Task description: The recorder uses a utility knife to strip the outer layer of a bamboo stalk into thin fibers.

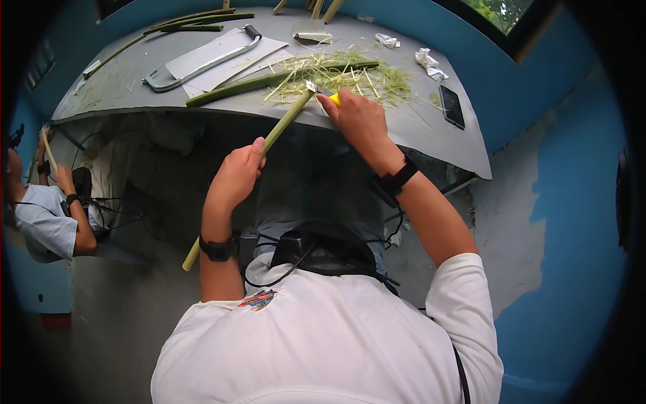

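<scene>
Shavings (387,82) are littering a gray table (434,138) at twelve o'clock; the left hand (233,176) is gripping a stalk (287,126), the right hand (361,121) clasping a yellow-handled blade (334,99) at its one-o'clock tip, where shallow outward strokes look safest.

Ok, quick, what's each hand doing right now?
Left hand: closed around the green stalk, partway along it.
Right hand: closed on the yellow-handled knife, blade near the stalk's upper end.

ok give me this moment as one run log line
left hand: grips green stalk | right hand: holds yellow-handled cutter at stalk's far end | table: shavings, phone
</scene>
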Action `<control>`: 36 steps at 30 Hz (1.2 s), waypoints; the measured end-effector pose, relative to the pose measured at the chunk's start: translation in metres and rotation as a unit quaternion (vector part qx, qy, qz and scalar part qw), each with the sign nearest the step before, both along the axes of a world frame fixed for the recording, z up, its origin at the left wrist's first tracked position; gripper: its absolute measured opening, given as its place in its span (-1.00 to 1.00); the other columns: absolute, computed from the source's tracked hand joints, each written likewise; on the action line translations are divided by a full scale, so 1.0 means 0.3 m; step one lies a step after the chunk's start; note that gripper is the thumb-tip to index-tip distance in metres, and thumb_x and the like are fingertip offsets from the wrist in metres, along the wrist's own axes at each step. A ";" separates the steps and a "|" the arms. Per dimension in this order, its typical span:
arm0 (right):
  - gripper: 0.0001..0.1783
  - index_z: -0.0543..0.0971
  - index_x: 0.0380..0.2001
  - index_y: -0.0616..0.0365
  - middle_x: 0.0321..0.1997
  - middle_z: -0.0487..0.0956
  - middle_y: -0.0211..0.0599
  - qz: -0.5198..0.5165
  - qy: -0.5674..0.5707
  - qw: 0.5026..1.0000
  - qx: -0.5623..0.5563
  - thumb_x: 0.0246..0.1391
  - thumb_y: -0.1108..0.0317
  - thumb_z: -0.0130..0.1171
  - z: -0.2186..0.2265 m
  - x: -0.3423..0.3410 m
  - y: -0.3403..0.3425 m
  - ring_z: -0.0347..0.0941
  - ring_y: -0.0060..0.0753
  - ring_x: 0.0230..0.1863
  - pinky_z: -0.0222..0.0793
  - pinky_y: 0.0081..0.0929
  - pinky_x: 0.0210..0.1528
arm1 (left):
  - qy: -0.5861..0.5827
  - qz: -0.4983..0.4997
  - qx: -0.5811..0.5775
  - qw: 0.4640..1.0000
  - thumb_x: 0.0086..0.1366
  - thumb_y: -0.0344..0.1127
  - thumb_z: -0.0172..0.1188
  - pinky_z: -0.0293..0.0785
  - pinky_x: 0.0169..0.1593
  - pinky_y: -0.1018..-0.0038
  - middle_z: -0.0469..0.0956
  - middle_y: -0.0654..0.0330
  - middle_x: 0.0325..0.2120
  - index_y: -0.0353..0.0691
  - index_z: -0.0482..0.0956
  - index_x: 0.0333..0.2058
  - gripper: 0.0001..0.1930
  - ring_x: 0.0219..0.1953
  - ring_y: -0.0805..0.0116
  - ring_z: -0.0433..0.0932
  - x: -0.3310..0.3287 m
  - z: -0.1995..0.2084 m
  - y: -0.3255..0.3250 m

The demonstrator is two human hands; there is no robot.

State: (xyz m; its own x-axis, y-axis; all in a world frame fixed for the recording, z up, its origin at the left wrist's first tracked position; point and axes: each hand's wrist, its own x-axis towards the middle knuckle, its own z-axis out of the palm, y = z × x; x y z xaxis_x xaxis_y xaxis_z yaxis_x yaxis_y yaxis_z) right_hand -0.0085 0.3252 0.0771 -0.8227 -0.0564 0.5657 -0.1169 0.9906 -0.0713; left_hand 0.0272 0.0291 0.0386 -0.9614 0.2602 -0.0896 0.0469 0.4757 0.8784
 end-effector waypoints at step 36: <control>-0.22 0.65 -0.40 0.19 -0.46 0.71 0.09 -0.007 -0.011 1.000 -0.014 0.50 -0.38 0.05 -0.022 -0.011 0.002 0.72 0.24 -0.35 0.62 0.11 -0.31 | 0.080 0.033 -0.029 0.996 0.75 0.24 -0.21 0.52 -0.21 0.04 0.56 -0.11 -0.53 -0.33 0.60 -0.34 -0.26 -0.39 -0.20 0.61 0.000 -0.028 0.069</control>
State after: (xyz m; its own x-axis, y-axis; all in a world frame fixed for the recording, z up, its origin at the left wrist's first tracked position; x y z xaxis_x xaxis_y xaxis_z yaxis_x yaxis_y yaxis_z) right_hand -0.0118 0.3259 0.0705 -0.8357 -0.0293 0.5484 -0.1009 0.9898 -0.1008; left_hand 0.0273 0.0497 0.0302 -0.9795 0.1943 0.0526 0.1502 0.5319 0.8334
